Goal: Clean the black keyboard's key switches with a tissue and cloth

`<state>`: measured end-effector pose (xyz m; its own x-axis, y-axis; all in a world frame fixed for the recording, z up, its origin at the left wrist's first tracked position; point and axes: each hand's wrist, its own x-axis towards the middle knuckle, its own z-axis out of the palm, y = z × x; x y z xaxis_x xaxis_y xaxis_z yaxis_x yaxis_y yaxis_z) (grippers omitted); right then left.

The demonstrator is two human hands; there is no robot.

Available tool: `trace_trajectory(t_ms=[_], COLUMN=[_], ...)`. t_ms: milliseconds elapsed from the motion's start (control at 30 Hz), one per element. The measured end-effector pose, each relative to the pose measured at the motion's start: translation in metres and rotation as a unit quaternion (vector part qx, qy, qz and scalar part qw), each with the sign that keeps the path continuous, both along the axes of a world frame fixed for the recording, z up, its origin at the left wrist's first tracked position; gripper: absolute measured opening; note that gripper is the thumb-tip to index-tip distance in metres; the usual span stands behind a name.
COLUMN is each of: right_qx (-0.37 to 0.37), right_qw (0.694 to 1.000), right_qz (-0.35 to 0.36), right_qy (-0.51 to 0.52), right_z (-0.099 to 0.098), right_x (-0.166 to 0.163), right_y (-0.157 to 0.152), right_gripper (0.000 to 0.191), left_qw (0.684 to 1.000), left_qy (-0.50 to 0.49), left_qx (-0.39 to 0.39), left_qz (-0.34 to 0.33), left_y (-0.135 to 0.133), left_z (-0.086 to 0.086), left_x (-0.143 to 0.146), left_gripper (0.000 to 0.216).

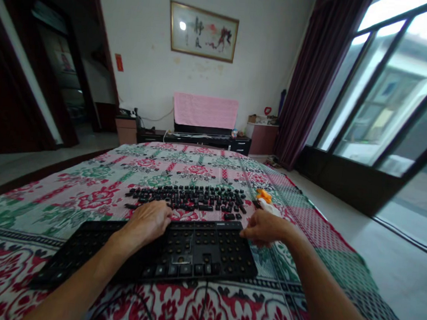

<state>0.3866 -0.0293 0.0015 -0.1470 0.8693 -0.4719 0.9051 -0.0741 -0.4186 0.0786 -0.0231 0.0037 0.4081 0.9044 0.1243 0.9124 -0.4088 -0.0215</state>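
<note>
A black keyboard (pixel 206 241) lies on the patterned cloth in front of me, most of its keycaps off. Several caps remain along its near row. Beyond it, loose black keycaps (pixel 191 195) are spread in rough rows. My left hand (pixel 150 219) is closed over the keyboard's far edge, close to those caps, and its fingertips are mostly hidden. At the far right corner of the keyboard is my right hand (pixel 263 227), fingers curled together; whatever they may hold is hidden. Just behind it sits an orange and white item (pixel 264 196), partly covered by the hand.
The red, green and white cloth (pixel 193 170) covers a wide surface. A black cable (pixel 202 308) runs from the keyboard toward me. Farther back stands a low black cabinet (pixel 240 145) with a pink cloth (pixel 205 111) above it. Glass doors (pixel 379 95) are at right.
</note>
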Motion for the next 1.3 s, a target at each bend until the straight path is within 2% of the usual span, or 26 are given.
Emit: trace_trajectory(t_ms=[167, 367, 567, 733, 900, 1100, 1300], right_qx=[-0.045, -0.052, -0.066, -0.070, -0.078, -0.067, -0.079], right_qw=[0.999, 0.997, 0.996, 0.995, 0.994, 0.995, 0.995], right_qz=[0.021, 0.055, 0.042, 0.059, 0.062, 0.078, 0.052], right_qy=[-0.002, 0.014, 0.034, 0.030, 0.035, 0.013, 0.041], right_z=[-0.001, 0.002, -0.003, -0.004, -0.005, -0.004, -0.007], right_x=[-0.003, -0.008, -0.006, -0.006, -0.004, -0.007, -0.007], right_y=[0.000, -0.002, 0.001, 0.001, 0.001, 0.001, 0.000], right_gripper=[0.030, 0.028, 0.024, 0.027, 0.028, 0.030, 0.025], left_qw=[0.998, 0.998, 0.993, 0.996, 0.994, 0.998, 0.997], left_qy=[-0.002, -0.027, -0.028, -0.003, -0.004, 0.023, 0.011], left_qx=[-0.061, -0.051, -0.088, -0.076, -0.097, -0.064, -0.076], left_qz=[0.001, 0.005, -0.077, -0.043, -0.046, -0.015, -0.022], left_y=[0.012, 0.019, 0.019, 0.019, 0.013, 0.001, -0.001], left_z=[-0.012, -0.019, -0.012, -0.012, -0.009, -0.007, -0.005], left_x=[-0.012, -0.010, -0.018, -0.014, -0.011, -0.002, -0.001], left_gripper=[0.019, 0.024, 0.026, 0.027, 0.025, 0.023, 0.023])
